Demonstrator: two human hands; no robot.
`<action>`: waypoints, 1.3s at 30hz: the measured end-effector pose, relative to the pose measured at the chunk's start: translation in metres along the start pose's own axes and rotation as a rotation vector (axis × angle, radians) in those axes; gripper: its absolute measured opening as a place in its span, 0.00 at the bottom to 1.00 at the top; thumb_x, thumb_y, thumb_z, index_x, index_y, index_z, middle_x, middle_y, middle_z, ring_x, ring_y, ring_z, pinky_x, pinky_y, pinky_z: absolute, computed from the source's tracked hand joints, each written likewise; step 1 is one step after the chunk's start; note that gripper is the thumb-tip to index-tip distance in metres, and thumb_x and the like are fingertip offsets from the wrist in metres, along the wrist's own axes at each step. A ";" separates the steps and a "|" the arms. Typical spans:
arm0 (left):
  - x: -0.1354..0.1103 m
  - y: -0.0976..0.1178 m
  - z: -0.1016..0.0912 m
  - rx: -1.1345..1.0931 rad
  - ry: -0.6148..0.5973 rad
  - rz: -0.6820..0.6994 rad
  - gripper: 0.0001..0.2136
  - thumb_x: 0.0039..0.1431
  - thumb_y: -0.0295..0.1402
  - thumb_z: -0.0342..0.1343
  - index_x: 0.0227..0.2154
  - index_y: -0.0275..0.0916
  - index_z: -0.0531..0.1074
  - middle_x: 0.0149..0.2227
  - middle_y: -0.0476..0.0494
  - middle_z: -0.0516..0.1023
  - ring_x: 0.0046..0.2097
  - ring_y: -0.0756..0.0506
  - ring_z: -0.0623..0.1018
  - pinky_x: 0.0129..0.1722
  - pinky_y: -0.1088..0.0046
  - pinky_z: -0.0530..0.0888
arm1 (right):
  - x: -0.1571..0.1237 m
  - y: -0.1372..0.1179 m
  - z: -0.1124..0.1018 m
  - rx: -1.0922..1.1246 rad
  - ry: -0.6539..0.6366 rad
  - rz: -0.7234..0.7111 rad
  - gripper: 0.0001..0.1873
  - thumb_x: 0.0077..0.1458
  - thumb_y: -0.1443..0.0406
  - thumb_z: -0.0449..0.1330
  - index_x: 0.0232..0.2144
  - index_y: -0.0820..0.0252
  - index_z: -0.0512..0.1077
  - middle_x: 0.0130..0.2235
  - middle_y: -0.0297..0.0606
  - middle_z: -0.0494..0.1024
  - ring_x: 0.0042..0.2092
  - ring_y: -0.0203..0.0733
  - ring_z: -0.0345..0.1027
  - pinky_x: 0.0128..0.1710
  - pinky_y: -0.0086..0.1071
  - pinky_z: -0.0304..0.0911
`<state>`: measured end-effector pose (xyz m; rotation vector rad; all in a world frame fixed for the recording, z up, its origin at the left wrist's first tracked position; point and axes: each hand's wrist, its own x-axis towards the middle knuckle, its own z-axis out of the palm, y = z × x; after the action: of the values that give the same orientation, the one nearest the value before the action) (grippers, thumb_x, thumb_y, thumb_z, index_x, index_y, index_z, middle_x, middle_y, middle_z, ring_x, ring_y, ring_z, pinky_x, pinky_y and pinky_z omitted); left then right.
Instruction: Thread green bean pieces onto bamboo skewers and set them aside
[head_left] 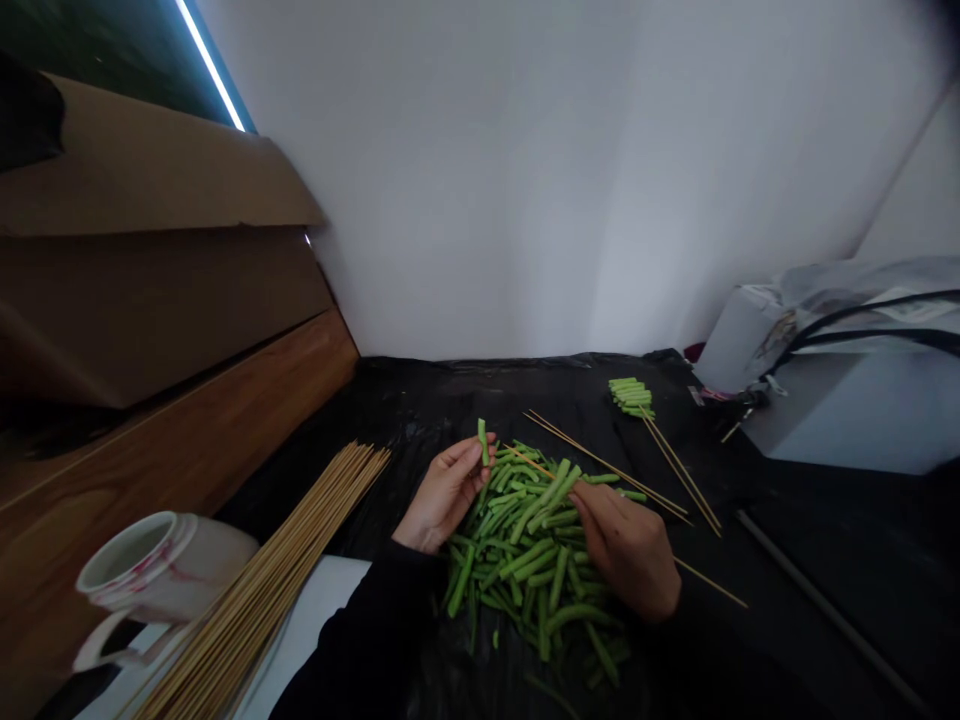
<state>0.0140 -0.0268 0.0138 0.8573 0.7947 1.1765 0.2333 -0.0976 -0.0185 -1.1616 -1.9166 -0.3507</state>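
A heap of cut green bean pieces (536,560) lies on black plastic sheeting (450,400) in front of me. My left hand (442,495) pinches one bean piece (483,440) upright between thumb and fingertips, just left of the heap. My right hand (626,545) rests on the right side of the heap, fingers closed round a thin bamboo skewer (712,582) whose tip points toward the held bean. Farther back lies a finished skewer of beans (631,396), with two bare skewers (607,465) beside it.
A thick bundle of bamboo skewers (270,590) lies at the left, next to a white mug (161,575). Cardboard (150,250) and a wooden panel (187,450) stand along the left. A white box with black cables (840,370) sits at the right, a grey rod (825,605) before it.
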 end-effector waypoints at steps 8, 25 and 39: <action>-0.006 0.000 0.007 -0.099 -0.029 -0.044 0.13 0.45 0.30 0.69 0.35 0.33 0.81 0.31 0.45 0.79 0.31 0.55 0.73 0.30 0.82 0.68 | 0.000 -0.003 0.000 0.002 0.008 -0.024 0.11 0.63 0.70 0.52 0.44 0.63 0.72 0.32 0.39 0.78 0.34 0.36 0.72 0.36 0.28 0.63; -0.007 -0.002 0.008 -0.125 -0.006 -0.023 0.11 0.41 0.27 0.71 0.31 0.35 0.80 0.28 0.47 0.80 0.30 0.54 0.75 0.30 0.81 0.69 | 0.001 -0.006 -0.001 0.001 -0.008 -0.023 0.10 0.63 0.69 0.53 0.42 0.63 0.73 0.33 0.39 0.78 0.34 0.36 0.72 0.36 0.28 0.62; -0.006 -0.002 0.008 -0.110 0.029 0.003 0.12 0.40 0.28 0.72 0.31 0.34 0.81 0.28 0.46 0.80 0.30 0.54 0.74 0.30 0.81 0.69 | -0.001 -0.004 0.001 0.014 -0.032 -0.016 0.10 0.63 0.70 0.52 0.41 0.62 0.73 0.32 0.37 0.76 0.33 0.36 0.70 0.35 0.29 0.60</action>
<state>0.0207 -0.0343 0.0167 0.7522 0.7451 1.2268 0.2300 -0.0998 -0.0192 -1.1498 -1.9538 -0.3280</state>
